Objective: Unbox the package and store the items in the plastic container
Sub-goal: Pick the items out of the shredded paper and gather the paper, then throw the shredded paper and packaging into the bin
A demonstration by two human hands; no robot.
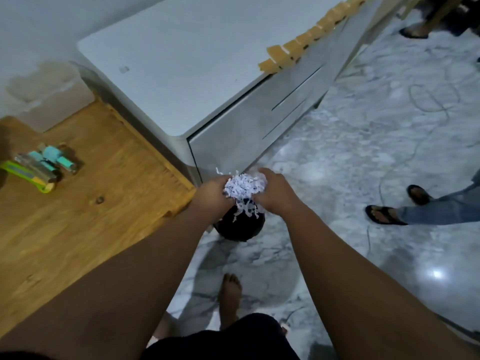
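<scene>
A wad of white shredded paper (pixel 245 189) is cupped between my left hand (pixel 211 197) and my right hand (pixel 275 193). Strands of it hang down over a round black bin (pixel 240 228) that stands on the floor right below my hands. On the wooden table (pixel 85 203) at the left lie several small items (pixel 44 165): teal and clear tubes or bottles next to a yellow-green holder. No box and no plastic container are in view.
A white cabinet (pixel 181 74) stands beyond the table, with tan blocks (pixel 309 37) along its far edge. On the marble floor lie cables (pixel 431 100). Another person's sandalled feet (pixel 384 214) are at the right. My bare foot (pixel 230 294) is below the bin.
</scene>
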